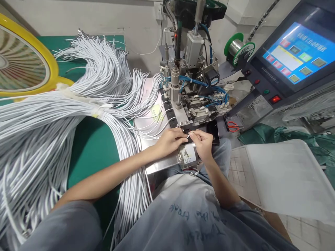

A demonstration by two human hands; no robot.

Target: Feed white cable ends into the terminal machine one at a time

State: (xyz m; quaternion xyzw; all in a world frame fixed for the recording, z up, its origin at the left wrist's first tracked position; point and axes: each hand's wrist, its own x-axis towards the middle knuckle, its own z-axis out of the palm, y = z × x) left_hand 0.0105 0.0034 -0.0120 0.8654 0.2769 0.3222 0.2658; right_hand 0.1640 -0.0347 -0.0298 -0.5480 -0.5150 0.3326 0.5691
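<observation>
Both hands meet at the front edge of a machine (183, 101) with metal cylinders and blue air tubes. My left hand (171, 140) is closed in a pinch on a thin white cable (187, 136). Close against it on the right, my right hand (202, 139) pinches the same cable near its end; the tip is hidden by the fingers. Below the hands is a metal cylinder with a white label (190, 154). Several white cables (154, 127) run from the left into the machine's side. A large bundle of white cables (104, 111) lies left of my hands.
A yellow fan (53, 69) stands at the far left by the green table (91, 150). To the right are a wire spool (237, 47), a control screen (298, 52), red-handled scissors (232, 126) and a translucent white tray (288, 174).
</observation>
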